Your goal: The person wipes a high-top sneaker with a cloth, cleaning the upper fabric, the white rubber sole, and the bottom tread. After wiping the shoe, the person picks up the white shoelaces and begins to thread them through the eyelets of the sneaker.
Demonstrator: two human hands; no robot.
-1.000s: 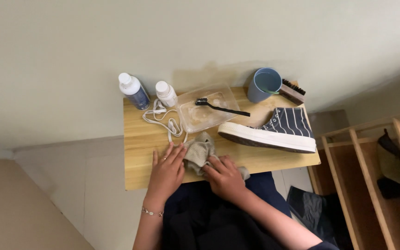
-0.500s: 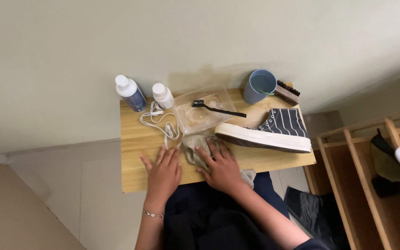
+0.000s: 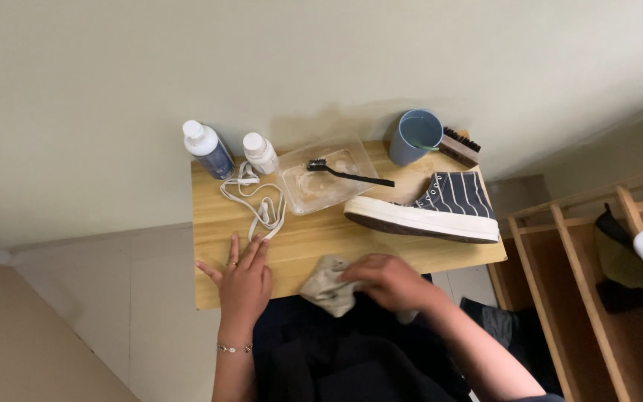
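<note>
My left hand (image 3: 241, 277) lies flat, fingers apart, on the small wooden table (image 3: 314, 242), its fingertips touching the end of white shoelaces (image 3: 258, 199). My right hand (image 3: 388, 281) grips a crumpled beige cloth (image 3: 327, 283) at the table's near edge. A dark striped high-top sneaker (image 3: 434, 208) with a white sole lies on its side at the right of the table. Behind it sits a clear shallow tray (image 3: 321, 179) with a black brush (image 3: 347, 173) across it.
Two white bottles (image 3: 208, 149) (image 3: 260, 152) stand at the back left. A blue cup (image 3: 414, 137) and a wooden bristle brush (image 3: 460, 147) are at the back right. A wooden rack (image 3: 597, 275) holding shoes stands to the right. The wall is close behind.
Both hands left the cloth's middle: the left slid to the left onto bare table, the right pulled the cloth toward the near edge. The camera view shifted slightly.
</note>
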